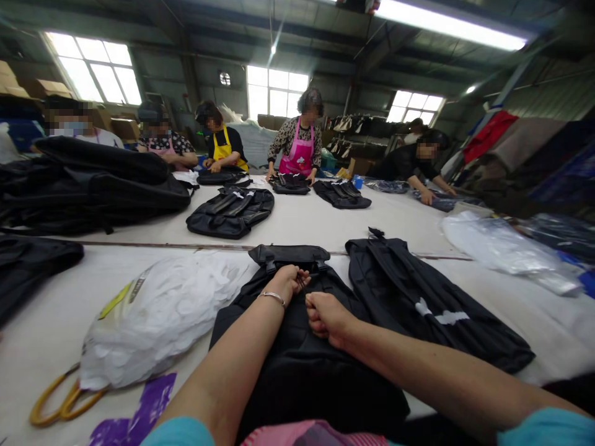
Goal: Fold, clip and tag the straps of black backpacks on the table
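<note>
- Whereabouts of the near black bag point(307, 365)?
- Flat on the counter point(69, 291), centre, with the flap point(292, 253) at the far end.
- And the hands?
- Both over the bag. Left hand point(289, 282) loosely curled near the flap; can't tell whether pinching anything. Right hand point(325, 314) closed into a fist just beside, contents hidden.
- How far along?
- Partway, at a guess. No white strips visible on this one; on the right-hand bag point(400, 285), white strips point(446, 317) already at the straps. Likely behind that neighbour, then.
- Materials?
- Soft, matte black fabric, slumped and creased; smoother, stiffer-looking flap. Farther left, a bulging white heap point(158, 316), thin and crinkled like paper. Nearer, rounded orange loops point(46, 422) and glossy purple plastic point(149, 402).
</note>
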The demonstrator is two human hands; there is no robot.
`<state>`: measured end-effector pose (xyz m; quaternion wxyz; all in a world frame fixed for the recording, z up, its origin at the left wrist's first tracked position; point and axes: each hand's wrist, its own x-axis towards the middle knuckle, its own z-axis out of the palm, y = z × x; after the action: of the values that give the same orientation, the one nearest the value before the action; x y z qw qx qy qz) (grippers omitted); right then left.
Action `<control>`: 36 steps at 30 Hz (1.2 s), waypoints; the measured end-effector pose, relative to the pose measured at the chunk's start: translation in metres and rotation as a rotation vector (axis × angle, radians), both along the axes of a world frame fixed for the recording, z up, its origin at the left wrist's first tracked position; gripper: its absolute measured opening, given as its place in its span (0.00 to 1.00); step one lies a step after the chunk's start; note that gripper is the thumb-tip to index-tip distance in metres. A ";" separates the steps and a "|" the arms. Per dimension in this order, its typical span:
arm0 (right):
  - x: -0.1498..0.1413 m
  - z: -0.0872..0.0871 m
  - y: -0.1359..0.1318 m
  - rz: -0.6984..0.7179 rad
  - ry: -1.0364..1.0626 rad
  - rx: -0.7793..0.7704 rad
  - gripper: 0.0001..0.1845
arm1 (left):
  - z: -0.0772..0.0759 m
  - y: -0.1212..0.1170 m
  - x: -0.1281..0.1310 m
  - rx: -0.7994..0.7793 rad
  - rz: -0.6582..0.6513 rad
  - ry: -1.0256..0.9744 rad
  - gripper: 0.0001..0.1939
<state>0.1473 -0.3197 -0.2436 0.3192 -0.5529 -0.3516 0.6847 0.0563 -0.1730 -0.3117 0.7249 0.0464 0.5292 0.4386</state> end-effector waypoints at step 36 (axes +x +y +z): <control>0.097 -0.002 0.090 0.319 -0.979 0.831 0.13 | 0.001 -0.034 -0.033 0.895 -0.442 1.345 0.16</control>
<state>0.2439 -0.2300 -0.2451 0.2038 -0.5723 -0.7686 0.2006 0.0232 -0.2066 -0.3107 0.2372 0.6841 0.6035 0.3340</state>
